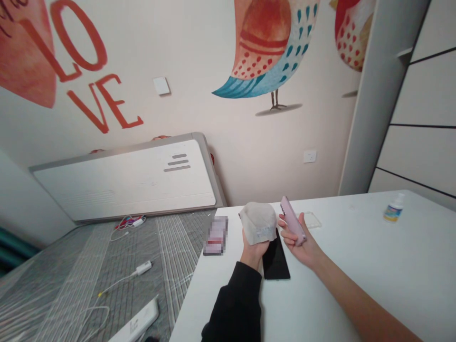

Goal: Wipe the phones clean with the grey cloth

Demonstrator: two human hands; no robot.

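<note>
My right hand (302, 247) is closed round a pink phone (292, 221), held tilted above the white table (320, 304) with its narrow edge towards me. A pale cloth (258, 222) with faint print drapes over my left hand (253, 255) and hides most of its fingers; the cloth is held up beside the phone, apart from it. Under and between my hands lies a flat black tablet-like slab (276, 261). Behind my right hand, a clear phone case (311, 220) rests on the table.
A phone with a blurred screen (215, 235) lies at the table's left edge. Far right stands a small white bottle (394, 208) with a blue and yellow label. Left of the table are a plastic-covered bed (142, 247), a charger cable (121, 282) and a white power strip (138, 320).
</note>
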